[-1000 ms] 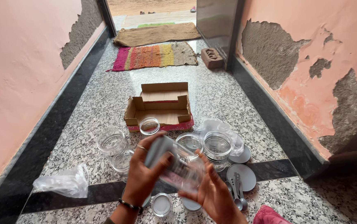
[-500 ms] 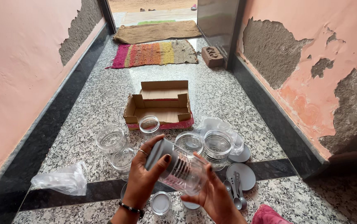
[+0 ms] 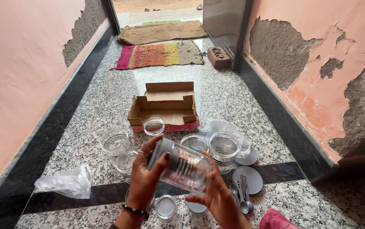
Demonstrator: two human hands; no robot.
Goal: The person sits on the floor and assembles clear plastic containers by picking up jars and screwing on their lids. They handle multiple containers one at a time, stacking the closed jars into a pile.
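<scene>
A clear plastic jar (image 3: 184, 168) with a ribbed wall is tilted on its side, lifted above the granite floor in the near centre. Its grey lid (image 3: 162, 152) sits on the mouth, which points up and to the left; the base points right.

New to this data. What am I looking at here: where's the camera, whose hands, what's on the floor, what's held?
There is no machine: a person works with bare hands, filmed by one camera worn on the head, looking down. The left hand grips the grey lid of a clear jar, which lies tilted on its side; the right hand cradles its body from below. On the speckled stone floor sit more open clear jars, loose grey lids, small spoons, an open cardboard box and a crumpled plastic bag. Farther off lies a striped mat.
</scene>
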